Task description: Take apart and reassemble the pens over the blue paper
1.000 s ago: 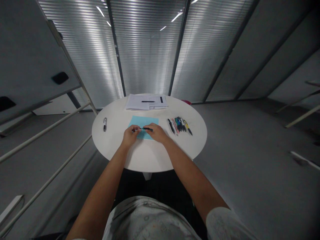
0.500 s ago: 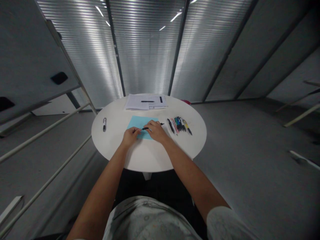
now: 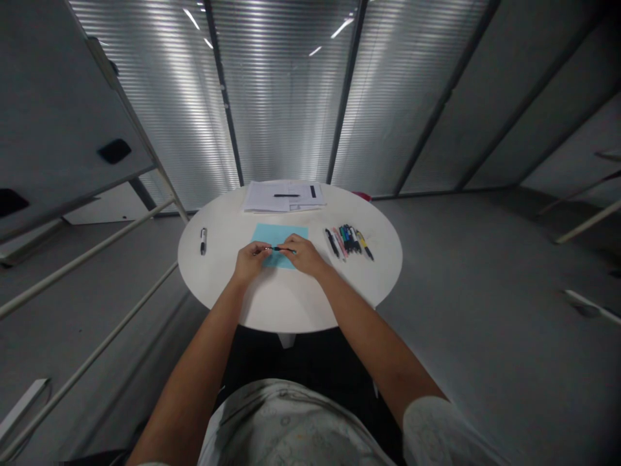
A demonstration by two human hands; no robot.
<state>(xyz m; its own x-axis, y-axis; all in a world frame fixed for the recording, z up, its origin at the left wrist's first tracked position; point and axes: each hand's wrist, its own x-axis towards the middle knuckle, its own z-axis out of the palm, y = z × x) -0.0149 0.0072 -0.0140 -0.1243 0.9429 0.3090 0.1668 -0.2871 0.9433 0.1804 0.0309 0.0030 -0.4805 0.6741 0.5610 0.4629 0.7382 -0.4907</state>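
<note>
Head camera: slim dark pen (image 3: 275, 248) handled over pale blue sheet (image 3: 281, 233)

Seated or standing close to a round white desk (image 3: 291, 304), a person grips the slim dark pen crosswise, its length bridging both hands above the pale blue sheet. The left hand (image 3: 250, 261) pinches one end between thumb and fingers; the right hand (image 3: 303, 256) holds the other just as narrowly. To the right lies a row of assorted pens (image 3: 350, 242); well apart on the left rests a single white-and-black marker (image 3: 203, 241). Behind, a black pen (image 3: 286, 195) lies across stacked papers (image 3: 264, 199).

The step in hand appears to be two-handed work on the pen itself, perhaps fitting or loosening a part. A next move along those lines would call for one hand to steady the barrel while the other pulls, pushes or twists in line with it.

Fingers cover much of the pen, so whether it is whole or in pieces cannot be told. Print on the papers is too small to read, the pens in the row crowd too tightly for a sure count, and a red object (image 3: 363, 196) is partly hidden behind the desk's far edge.
</note>
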